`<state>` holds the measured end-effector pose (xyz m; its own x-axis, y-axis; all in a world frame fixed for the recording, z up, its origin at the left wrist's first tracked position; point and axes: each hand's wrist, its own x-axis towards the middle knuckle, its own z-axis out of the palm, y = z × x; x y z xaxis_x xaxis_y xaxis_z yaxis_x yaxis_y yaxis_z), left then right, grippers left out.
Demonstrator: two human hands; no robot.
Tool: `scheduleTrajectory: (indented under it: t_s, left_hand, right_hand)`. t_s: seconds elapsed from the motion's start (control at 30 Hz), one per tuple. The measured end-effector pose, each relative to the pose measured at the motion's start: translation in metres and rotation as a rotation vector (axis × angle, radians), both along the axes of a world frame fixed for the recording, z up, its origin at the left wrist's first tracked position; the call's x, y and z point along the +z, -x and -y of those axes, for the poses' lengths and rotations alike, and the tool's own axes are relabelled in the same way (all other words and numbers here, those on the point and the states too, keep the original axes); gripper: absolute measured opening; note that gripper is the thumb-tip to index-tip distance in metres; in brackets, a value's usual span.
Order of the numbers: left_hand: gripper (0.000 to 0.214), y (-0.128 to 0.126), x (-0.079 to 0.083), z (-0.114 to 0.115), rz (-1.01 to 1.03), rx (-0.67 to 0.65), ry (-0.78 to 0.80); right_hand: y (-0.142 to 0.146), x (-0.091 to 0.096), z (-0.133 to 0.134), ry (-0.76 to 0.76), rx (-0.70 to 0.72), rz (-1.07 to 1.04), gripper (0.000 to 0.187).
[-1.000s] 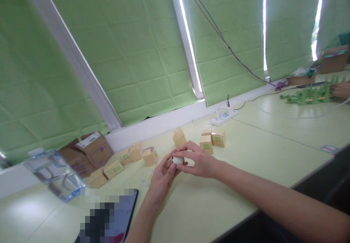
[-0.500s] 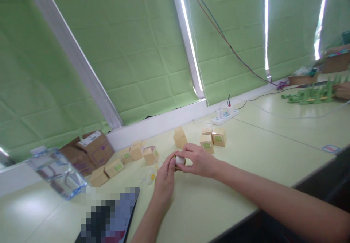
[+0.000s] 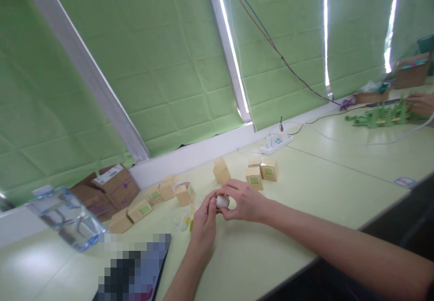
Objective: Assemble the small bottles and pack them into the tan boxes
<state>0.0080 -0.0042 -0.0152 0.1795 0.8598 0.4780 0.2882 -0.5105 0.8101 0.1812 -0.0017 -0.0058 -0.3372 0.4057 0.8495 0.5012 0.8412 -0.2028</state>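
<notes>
Both hands meet over the table around a small white rounded object with a dark yellowish edge [image 3: 222,201]. My left hand [image 3: 205,217] is closed on its left side. The fingers and thumb of my right hand [image 3: 242,201] curl round it from the right. Fingers cover much of the object, so its kind cannot be made out. Just left of my left hand lies crumpled clear plastic [image 3: 181,218] with yellow bits. Beyond my hands stands a small tan carton [image 3: 221,171], its top flap raised.
Small tan cartons stand right [image 3: 269,170] and left [image 3: 185,194]. Further left are a brown cardboard box [image 3: 117,188] and a large water bottle [image 3: 73,219]. A blurred-out device [image 3: 135,269] lies in front. Behind are a power strip [image 3: 276,144] and, far right, green plastic parts [image 3: 379,115] near another person's hand [image 3: 422,102].
The view has shifted slightly. My hands stay closed around the white object, with slight finger movement. At the far right another person's hand shows more clearly by the green parts.
</notes>
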Motion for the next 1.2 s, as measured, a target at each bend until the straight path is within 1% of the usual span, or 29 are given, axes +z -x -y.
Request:
scheduleTrajectory:
  t_s: [0.13, 0.33, 0.47, 0.53, 0.73, 0.9, 1.03, 1.13, 1.2]
  left_hand:
    - [0.037, 0.001, 0.000, 0.000, 0.097, -0.058, 0.059]
    - [0.044, 0.006, 0.002, -0.001, 0.053, -0.097, 0.092]
    - [0.051, 0.009, 0.005, 0.000, 0.069, -0.166, 0.112]
    - [0.052, 0.009, 0.006, 0.001, 0.109, -0.204, 0.143]
    - [0.053, 0.006, 0.006, 0.003, 0.325, -0.304, 0.314]
    - [0.054, 0.007, 0.005, 0.003, 0.387, -0.335, 0.364]
    - [0.059, 0.008, 0.006, 0.003, 0.382, -0.348, 0.387]
    - [0.058, 0.007, 0.009, 0.004, 0.401, -0.364, 0.366]
    - [0.057, 0.006, 0.012, 0.004, 0.397, -0.369, 0.344]
  right_hand:
    - [-0.001, -0.002, -0.001, -0.006, 0.027, -0.010, 0.034]
    - [0.000, -0.003, -0.001, -0.014, 0.023, -0.026, 0.025]
    - [-0.001, -0.004, -0.002, -0.025, 0.021, -0.036, 0.030]
    - [-0.001, -0.003, -0.001, -0.023, 0.009, -0.029, 0.031]
    - [0.000, 0.000, 0.003, -0.030, -0.037, -0.008, 0.030]
    - [-0.001, 0.000, 0.002, -0.051, -0.044, 0.003, 0.028]
    - [-0.003, -0.002, 0.000, -0.008, 0.005, -0.050, 0.031]
    - [-0.007, 0.000, -0.002, 0.077, 0.078, -0.114, 0.035]
    - [-0.010, 0.002, -0.003, 0.151, 0.131, -0.139, 0.031]
